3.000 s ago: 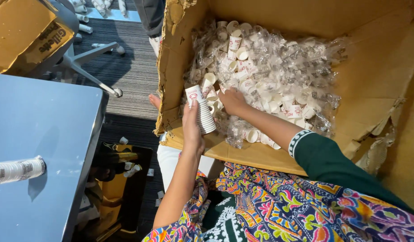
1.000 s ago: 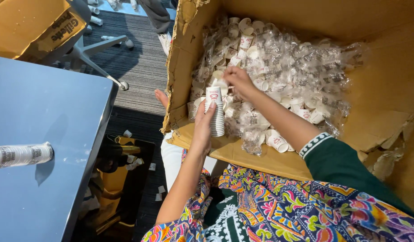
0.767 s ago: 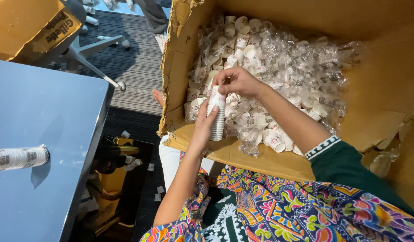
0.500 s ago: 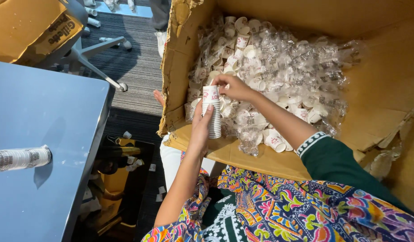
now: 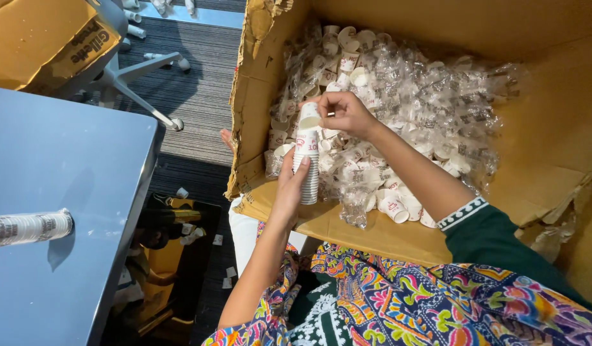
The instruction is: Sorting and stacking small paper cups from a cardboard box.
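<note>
**Single cup now over the stack**

Half a second ago your right hand (image 5: 344, 114) was at the top of the stack of cups (image 5: 307, 165); now it holds one white cup (image 5: 309, 116) tilted just above it, fingertips pinched on the rim. Your left hand (image 5: 289, 186) is wrapped around the stack from below, its grip closed, holding it upright at the front of the cardboard box (image 5: 552, 128).

The box is brown, torn at its left flap, filled with loose white cups with red markings and crumpled clear wrappers (image 5: 437, 109). A wrapped sleeve of cups (image 5: 28, 227) lies on the blue counter (image 5: 71, 166).
</note>
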